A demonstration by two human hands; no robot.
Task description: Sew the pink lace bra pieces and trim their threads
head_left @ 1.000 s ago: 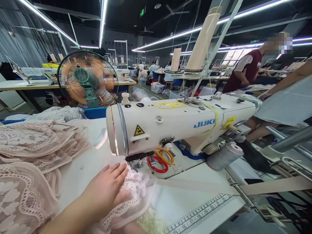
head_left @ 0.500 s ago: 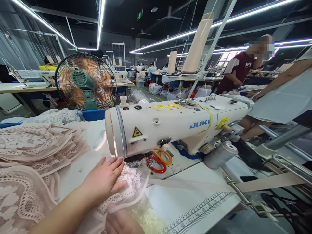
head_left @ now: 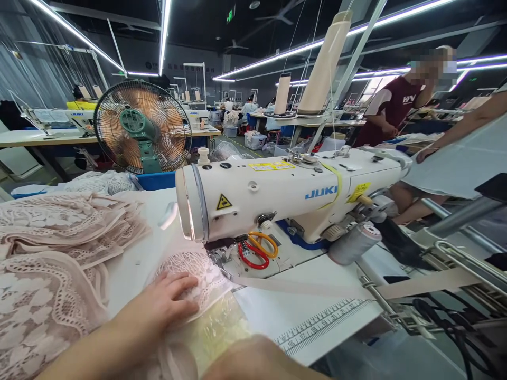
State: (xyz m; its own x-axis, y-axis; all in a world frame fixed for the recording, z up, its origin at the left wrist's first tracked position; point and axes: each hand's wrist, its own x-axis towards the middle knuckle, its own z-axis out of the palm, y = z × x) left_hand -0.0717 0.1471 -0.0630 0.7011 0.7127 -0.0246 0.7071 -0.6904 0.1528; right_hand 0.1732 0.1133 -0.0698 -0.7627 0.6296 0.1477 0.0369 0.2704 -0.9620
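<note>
My left hand (head_left: 168,303) lies flat with its fingers out on a pale pink lace piece (head_left: 188,269), just in front of the white JUKI sewing machine (head_left: 253,200). The far edge of the lace reaches under the machine's head; the needle is hidden there. A pale tape (head_left: 301,287) runs in from the right to meet the lace. Low in the view, my right hand (head_left: 253,361) is blurred and cut off by the lower edge, its fingers hidden. Nearby is a yellowish clear plastic piece (head_left: 217,327). Scissors with red and orange handles (head_left: 255,258) lie beside the needle area.
Stacked lace pieces (head_left: 35,301) cover the table's left side. A grey thread cone (head_left: 354,244) stands by the machine's right end, near a metal tape guide (head_left: 386,309). A printed ruler (head_left: 320,324) marks the front edge. Behind are a fan (head_left: 142,126) and people.
My left hand has drawn back from the machine head toward me, uncovering more lace. My right hand has moved right from beneath the lace's near edge. The view has shifted slightly.
</note>
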